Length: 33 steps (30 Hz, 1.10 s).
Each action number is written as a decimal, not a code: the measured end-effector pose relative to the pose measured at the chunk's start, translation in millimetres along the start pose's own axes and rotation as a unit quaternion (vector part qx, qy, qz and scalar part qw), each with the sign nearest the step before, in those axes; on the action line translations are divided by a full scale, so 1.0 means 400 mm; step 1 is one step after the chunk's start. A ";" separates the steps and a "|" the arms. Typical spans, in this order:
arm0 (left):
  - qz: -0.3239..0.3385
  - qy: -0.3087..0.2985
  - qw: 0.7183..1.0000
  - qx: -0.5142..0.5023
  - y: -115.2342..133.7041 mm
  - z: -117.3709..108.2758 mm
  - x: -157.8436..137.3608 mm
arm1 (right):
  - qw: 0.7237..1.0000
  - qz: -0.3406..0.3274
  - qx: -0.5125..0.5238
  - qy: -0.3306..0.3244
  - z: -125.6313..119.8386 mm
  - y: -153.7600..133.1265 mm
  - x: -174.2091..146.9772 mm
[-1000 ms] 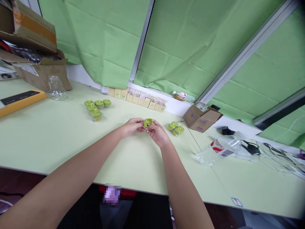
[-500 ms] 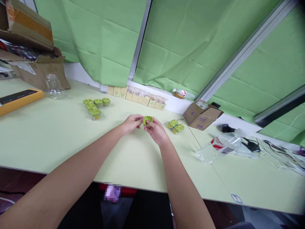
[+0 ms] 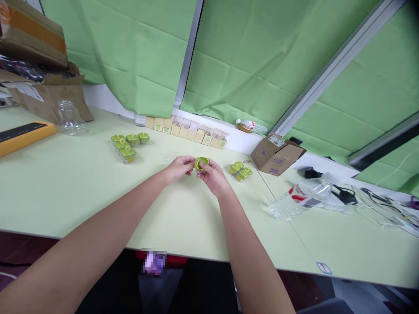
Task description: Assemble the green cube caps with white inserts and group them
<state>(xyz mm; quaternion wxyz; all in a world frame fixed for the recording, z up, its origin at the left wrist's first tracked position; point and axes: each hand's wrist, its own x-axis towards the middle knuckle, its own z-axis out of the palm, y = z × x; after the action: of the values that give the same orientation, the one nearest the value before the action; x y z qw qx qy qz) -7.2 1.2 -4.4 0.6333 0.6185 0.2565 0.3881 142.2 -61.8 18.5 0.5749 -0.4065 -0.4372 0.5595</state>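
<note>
Above the middle of the table I hold a small green lid [image 3: 201, 163], its hollow side turned toward me. My right hand [image 3: 214, 178] is closed round it from the right, with the thumb inside the hollow. The fingers of my left hand [image 3: 179, 169] are pinched together at the lid's left edge; whether they hold anything smaller is too small to tell. Several little clear containers with green lids and pale loops [image 3: 127, 152] stand in a group to the left. A smaller group of such containers [image 3: 241, 171] is right of my hands.
Along the wall runs a row of small open cartons [image 3: 183, 129]. A cardboard box [image 3: 276, 156] and a large clear bottle [image 3: 301, 198] lie to the right, near cables [image 3: 376, 200]. At left are a clear plastic piece [image 3: 70, 120], an orange-and-black case [image 3: 26, 135] and bigger boxes [image 3: 52, 93].
The view has shifted slightly, so the whole scene sits a little further left and up. Both hands keep hold of the green lid in nearly the same pose.
</note>
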 end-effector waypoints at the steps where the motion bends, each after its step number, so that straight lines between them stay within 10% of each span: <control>1: -0.002 0.000 1.000 -0.001 0.001 0.000 0.000 | 1.000 -0.001 -0.001 0.000 0.000 0.000 0.000; 26: -0.062 -0.061 0.978 -0.192 0.021 0.021 -0.014 | 0.998 -0.044 -0.045 0.027 0.024 -0.001 -0.002; 33: -0.033 0.131 0.972 -0.192 0.017 0.006 0.007 | 0.907 -0.113 -0.375 0.153 -0.040 0.042 0.026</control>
<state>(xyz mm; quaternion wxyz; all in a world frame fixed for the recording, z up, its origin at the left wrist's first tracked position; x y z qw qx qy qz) -4.8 1.5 3.0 0.7137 0.4199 0.2780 0.4868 152.6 -50.5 -1.9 0.4994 -0.6206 -0.5644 0.2164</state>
